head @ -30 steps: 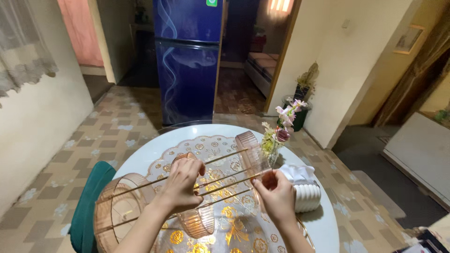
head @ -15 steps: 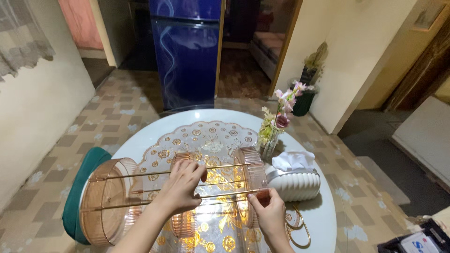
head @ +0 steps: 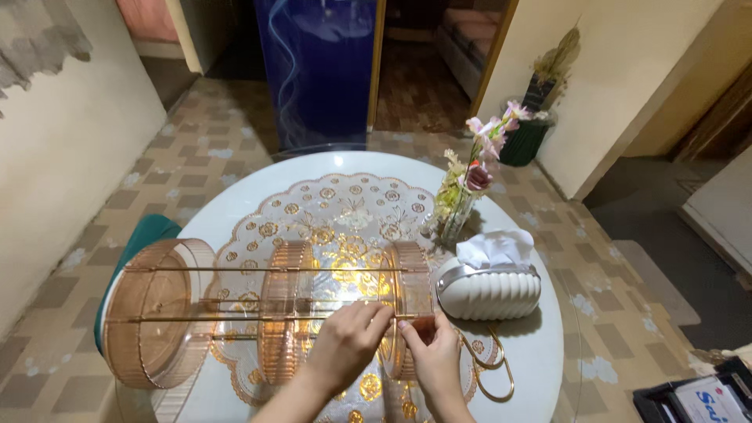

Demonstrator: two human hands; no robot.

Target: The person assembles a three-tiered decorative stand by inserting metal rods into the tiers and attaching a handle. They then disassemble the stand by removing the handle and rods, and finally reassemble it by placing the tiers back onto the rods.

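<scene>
1. Tiled floor and a dark blue refrigerator [head: 317, 70] lie beyond our round white table [head: 540, 352], which carries a gold-patterned lace mat [head: 345, 207].
2. On its side across the mat lies a three-tier rack [head: 266, 313] of pinkish translucent round trays joined by thin gold rods; the largest tray [head: 157, 313] hangs over the table's left edge, the smallest tray [head: 407, 305] sits to the right.
3. Our left hand [head: 345, 345] pinches narrowly around the front rod right by the smallest tray. Our right hand [head: 431, 356] meets it there, fingertips closed on the rod's end; what small part they hold, if any, we cannot tell.
4. To do this well, we judge, we keep the rod straight through the tray's hole, steady the rack so that it does not roll, and turn with our fingertips rather than force the thin rod.
5. A white ribbed tissue holder [head: 489, 286] sits just beside the smallest tray, a flower vase [head: 462, 204] behind it, and gold wire loops [head: 489, 368] lie near our right wrist; we keep our elbows away from them.
</scene>
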